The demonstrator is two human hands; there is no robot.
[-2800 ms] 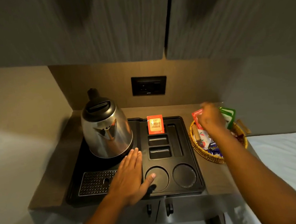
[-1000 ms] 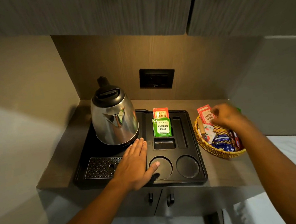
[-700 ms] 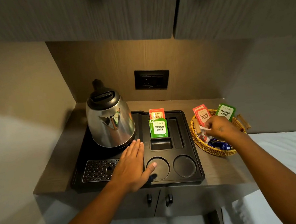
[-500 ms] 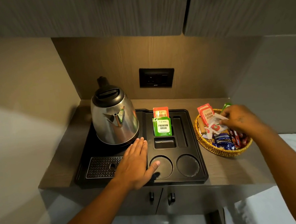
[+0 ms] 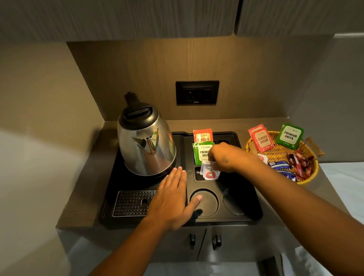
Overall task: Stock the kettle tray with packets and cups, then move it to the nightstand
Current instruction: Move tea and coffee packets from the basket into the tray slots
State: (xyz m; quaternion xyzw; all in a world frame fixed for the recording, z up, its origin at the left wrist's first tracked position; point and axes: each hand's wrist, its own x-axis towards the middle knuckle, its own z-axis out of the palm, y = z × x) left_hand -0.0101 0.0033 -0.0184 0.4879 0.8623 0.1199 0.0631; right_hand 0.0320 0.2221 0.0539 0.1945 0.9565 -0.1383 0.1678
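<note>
Now the right hand [image 5: 228, 157], fingers pinching small white packets [image 5: 210, 172], holds them directly over the nearest packet slot [image 5: 198, 173] of the tray [image 5: 252, 211], while the flat, empty left hand [image 5: 174, 200] steadies its near-left part.

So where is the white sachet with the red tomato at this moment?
In the head view, the white tomato sachet is pinched in the right hand over the third small slot of the kettle tray, just in front of the green Premium Green packet.
</note>
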